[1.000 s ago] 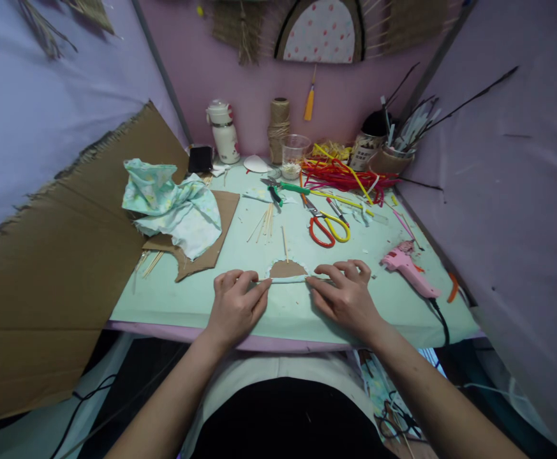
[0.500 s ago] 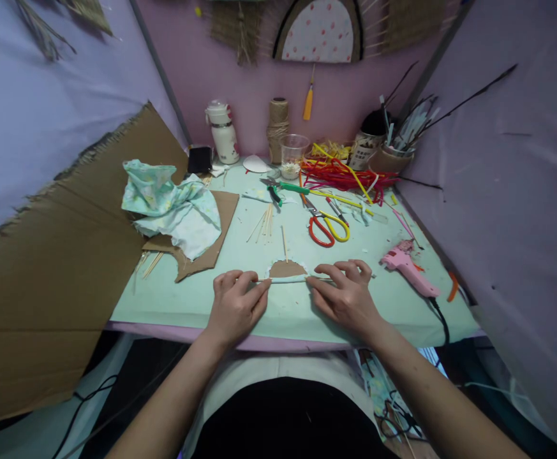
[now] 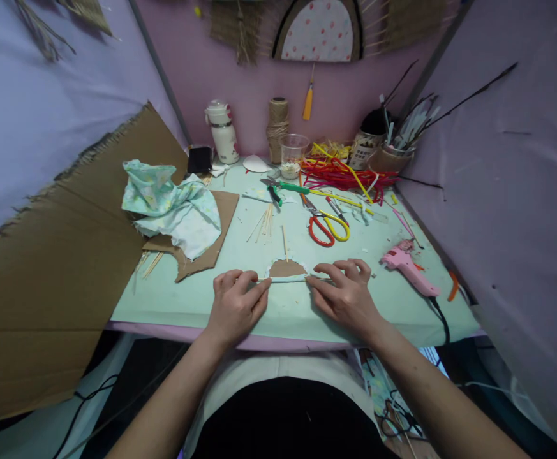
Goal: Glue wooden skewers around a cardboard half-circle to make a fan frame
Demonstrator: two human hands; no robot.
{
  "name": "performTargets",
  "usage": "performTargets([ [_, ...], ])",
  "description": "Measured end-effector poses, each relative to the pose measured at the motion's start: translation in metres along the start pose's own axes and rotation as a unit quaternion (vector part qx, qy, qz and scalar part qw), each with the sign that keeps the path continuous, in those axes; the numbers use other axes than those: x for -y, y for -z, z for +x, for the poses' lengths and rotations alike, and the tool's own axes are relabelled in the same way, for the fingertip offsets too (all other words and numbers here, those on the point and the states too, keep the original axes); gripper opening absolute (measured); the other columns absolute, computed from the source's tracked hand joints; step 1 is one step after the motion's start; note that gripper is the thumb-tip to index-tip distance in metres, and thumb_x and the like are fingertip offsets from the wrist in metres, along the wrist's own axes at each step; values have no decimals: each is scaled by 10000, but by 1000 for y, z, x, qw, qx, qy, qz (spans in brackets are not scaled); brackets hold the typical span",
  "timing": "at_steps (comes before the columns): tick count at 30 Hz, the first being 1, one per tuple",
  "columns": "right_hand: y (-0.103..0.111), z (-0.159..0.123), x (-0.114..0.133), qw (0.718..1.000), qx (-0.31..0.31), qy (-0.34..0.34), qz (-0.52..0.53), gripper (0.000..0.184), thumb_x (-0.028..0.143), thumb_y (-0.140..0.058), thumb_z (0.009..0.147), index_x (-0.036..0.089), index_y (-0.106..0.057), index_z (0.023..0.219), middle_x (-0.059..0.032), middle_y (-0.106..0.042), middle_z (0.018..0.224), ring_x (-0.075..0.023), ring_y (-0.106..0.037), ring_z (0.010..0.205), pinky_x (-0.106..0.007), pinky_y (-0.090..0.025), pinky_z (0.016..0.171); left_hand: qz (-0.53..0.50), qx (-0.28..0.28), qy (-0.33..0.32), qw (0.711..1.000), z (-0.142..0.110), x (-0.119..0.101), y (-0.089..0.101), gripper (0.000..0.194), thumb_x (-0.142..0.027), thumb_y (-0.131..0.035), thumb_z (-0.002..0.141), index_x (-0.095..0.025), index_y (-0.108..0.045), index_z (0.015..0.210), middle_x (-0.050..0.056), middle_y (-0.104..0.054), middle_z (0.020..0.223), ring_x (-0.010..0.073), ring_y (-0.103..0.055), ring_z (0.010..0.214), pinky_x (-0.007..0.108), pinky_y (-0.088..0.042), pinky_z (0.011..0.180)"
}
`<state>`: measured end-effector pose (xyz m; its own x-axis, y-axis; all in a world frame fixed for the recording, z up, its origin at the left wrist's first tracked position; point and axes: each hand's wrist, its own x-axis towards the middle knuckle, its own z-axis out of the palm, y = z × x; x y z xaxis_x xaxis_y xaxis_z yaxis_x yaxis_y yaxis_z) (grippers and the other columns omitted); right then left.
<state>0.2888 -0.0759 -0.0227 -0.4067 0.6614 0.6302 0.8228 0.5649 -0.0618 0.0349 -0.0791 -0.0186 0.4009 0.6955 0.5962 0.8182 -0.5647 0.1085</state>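
A small half-round cardboard piece [image 3: 286,269] edged with pale green fabric lies on the table before me. Along its straight lower edge runs a thin wooden stick, its ends passing under my fingers. My left hand [image 3: 238,303] is closed on the left end of this stick. At the other end, my right hand [image 3: 342,293] pinches the stick with thumb and forefinger, the other fingers raised. Another wooden stick [image 3: 284,243] points away from the top of the curved edge.
Red-and-yellow-handled scissors [image 3: 328,229], green pliers [image 3: 282,187] and loose sticks [image 3: 265,224] lie beyond the hands. On the right rests a pink glue gun [image 3: 409,268] with its cord. Crumpled fabric [image 3: 175,207] covers cardboard at left; a cup [image 3: 293,156] and twine spool [image 3: 278,131] stand behind.
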Motion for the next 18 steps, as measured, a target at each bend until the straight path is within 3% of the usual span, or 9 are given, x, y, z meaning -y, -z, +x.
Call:
performTargets([
  [18, 0, 1, 0, 1000, 7, 6, -5, 119, 223, -671, 846, 281, -742, 920, -13, -712, 1045, -221, -502, 986, -455, -240, 989, -2, 7, 2, 1000, 0, 0, 0, 183, -203, -647, 893, -249, -753, 1035, 55, -694, 946, 236, -505, 940, 404, -320, 839],
])
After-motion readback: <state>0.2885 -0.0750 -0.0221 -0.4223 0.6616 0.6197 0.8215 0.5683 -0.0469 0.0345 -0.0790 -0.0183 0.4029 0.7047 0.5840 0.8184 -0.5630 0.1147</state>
